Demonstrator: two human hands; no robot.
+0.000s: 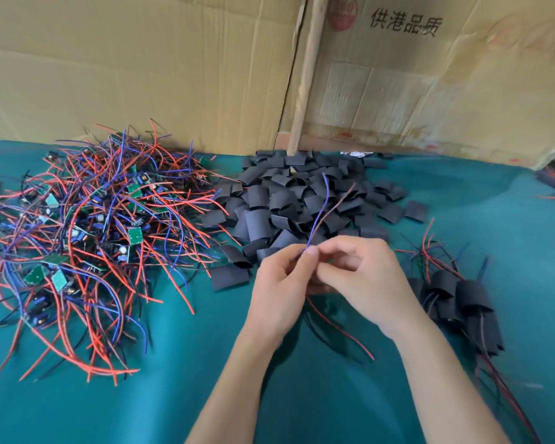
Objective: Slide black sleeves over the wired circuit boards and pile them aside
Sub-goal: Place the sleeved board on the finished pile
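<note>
Left hand (281, 283): raised over the middle of the bench, fingers closed, thumb and forefinger pinching a blue wire (318, 216) and a brownish wire (340, 203) that rise from the grip toward the far edge.
Right hand (362, 274): touching the left hand, fingers curled shut around the same wired piece; what sits inside the grip is hidden by the fingers.
Hanging leads: a red wire (343, 331) and a black wire (327, 341) trail from under the hands toward the near edge.
Unsleeved stock: a tangled heap of wired circuit boards (87, 238), small green boards among red, blue and black leads, fills the left side of the bench.
Black sleeves (298, 200): a loose pile of short flattened tubes at the far middle of the bench, just beyond the hands, with a few strays toward the right.
Finished pile (462, 302): sleeved boards with leads poking out, lying near the right edge, just beside the right wrist.
Bench (180, 379): covered in teal cloth.
Backdrop: creased cardboard sheets (141, 65) stand along the far edge, one printed with Chinese characters.
</note>
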